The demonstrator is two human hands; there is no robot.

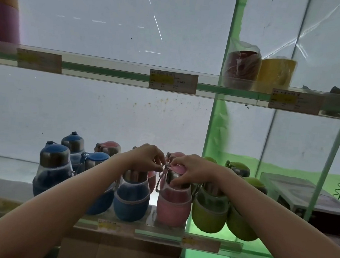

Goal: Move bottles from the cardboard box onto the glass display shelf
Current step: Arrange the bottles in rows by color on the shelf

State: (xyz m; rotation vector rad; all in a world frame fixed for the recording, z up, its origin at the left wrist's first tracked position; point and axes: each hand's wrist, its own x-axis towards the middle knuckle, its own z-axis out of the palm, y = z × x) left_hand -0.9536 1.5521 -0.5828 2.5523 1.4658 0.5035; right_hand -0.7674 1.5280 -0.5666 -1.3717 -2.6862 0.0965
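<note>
With the right hand point(192, 171) clamped on the pink bottle point(173, 198) at the glass shelf's point(156, 234) near edge and left hand point(148, 157) fingers pinching its strap point(159, 179), a tug could topple it onto the touching green bottle point(209, 209).

A shop is shown: glass display shelves point(108, 71) are fronted with price labels point(173, 81), and matching bottles point(52, 172) in blue, pink and green are grouped by colour on the near shelf.

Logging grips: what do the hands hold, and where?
Right hand grips the pink bottle at its lid and neck; left hand pinches its strap.
</note>
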